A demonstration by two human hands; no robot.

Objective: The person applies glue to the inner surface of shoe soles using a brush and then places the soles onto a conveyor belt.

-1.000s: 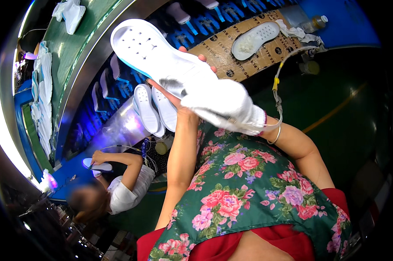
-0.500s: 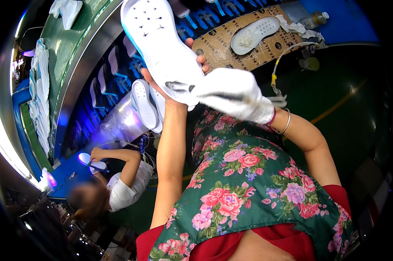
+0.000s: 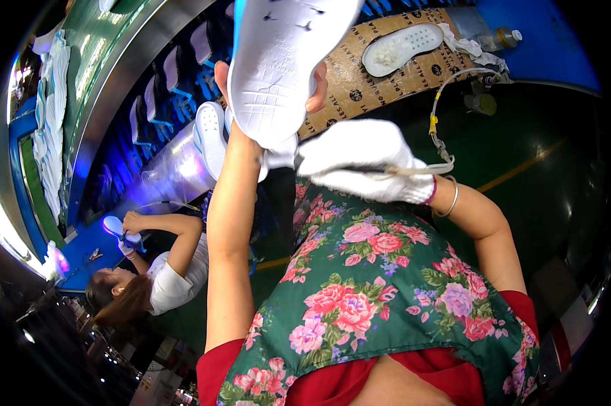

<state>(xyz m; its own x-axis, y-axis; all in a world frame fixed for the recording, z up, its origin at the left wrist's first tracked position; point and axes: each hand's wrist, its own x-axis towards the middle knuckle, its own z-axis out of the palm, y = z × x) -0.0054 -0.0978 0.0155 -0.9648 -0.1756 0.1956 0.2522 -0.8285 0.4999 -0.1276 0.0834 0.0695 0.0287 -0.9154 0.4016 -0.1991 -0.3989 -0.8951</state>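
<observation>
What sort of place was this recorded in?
Probably a shoe factory or workshop: the left hand holds a white sole, another sole lies on cardboard, and a co-worker nearby handles a sole-shaped piece.

Passable: bare strip of brown printed cardboard (image 3: 349, 91) between the white perforated sole (image 3: 272, 81) in the left hand (image 3: 317, 90) and the greyish perforated sole (image 3: 403, 49). Also room right of the thin whitish yellow-banded hose (image 3: 433, 124), above green floor (image 3: 522, 196). Obstacles: that hose, looping down to the white-gloved right hand (image 3: 363, 162); white blue-edged soles (image 3: 211, 139) beside the left forearm.
</observation>
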